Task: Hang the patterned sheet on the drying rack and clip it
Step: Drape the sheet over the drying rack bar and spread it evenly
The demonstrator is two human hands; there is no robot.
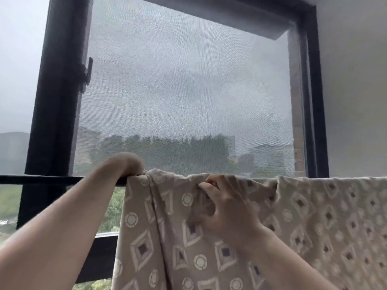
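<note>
Head view. Patterned sheet (314, 216) is draped over the dark rail (41, 179) and hangs below it. Its left edge ends mid-rail, with bare rail running on to the left. The sheet's top is bunched into folds near that edge and lies flatter to the right.

Left hand (129, 164) is on top of the rail at the sheet's left corner, wrist bent down, fingers curled over the cloth there, fingertips hidden. Right hand (226, 208) is just below the rail, thumb and fingers pinching a fold of sheet.

Behind the rail is a mesh screen (178, 91) in a dark window frame (56, 91). A pale wall (356, 80) stands above the rail's right end.
</note>
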